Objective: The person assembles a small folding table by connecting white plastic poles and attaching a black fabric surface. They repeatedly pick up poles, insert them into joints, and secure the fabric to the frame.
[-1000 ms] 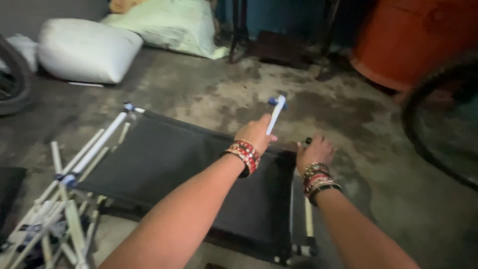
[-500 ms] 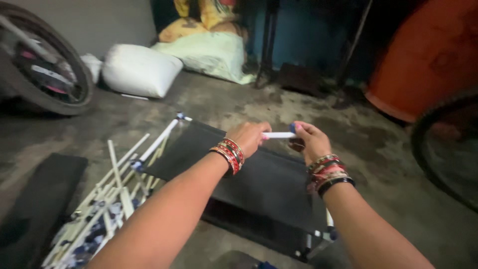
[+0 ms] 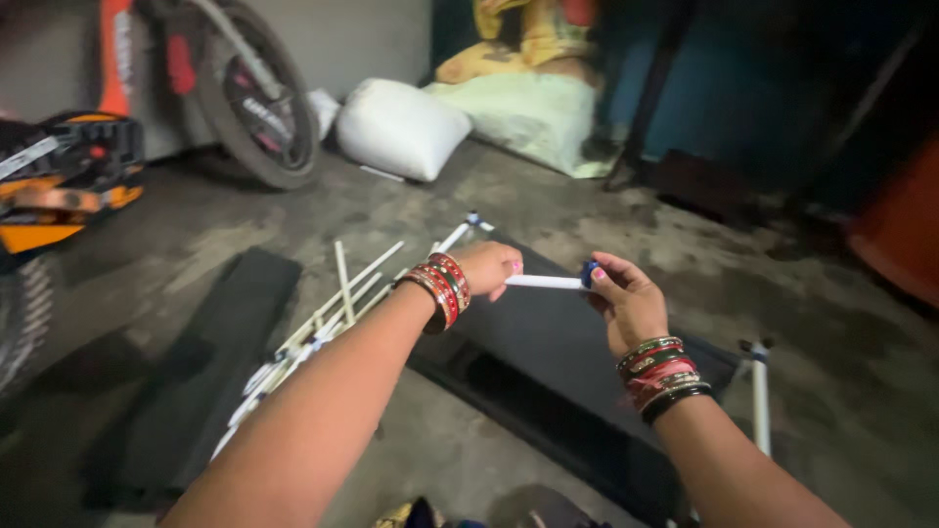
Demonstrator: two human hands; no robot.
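Observation:
A short white tube (image 3: 544, 282) with a blue cap at its right end is held level between both hands, above a black fabric panel (image 3: 548, 352) stretched on a white tube frame on the floor. My left hand (image 3: 486, 267) grips the tube's left end. My right hand (image 3: 626, 303) pinches the blue-capped end with its fingertips. Both wrists wear red and gold bangles.
A heap of loose white tubes (image 3: 323, 313) lies left of the panel, beside a second black panel (image 3: 210, 372). A white frame leg (image 3: 760, 396) sticks up at the right. A two-wheeler's wheel (image 3: 256, 98), a white sack (image 3: 399, 127) and an orange drum (image 3: 900, 225) stand around.
The view has swung left and closer, bringing the two-wheeler into sight. Both hands, a second ago down at the frame's far corner tube, now hold the short tube level above the panel.

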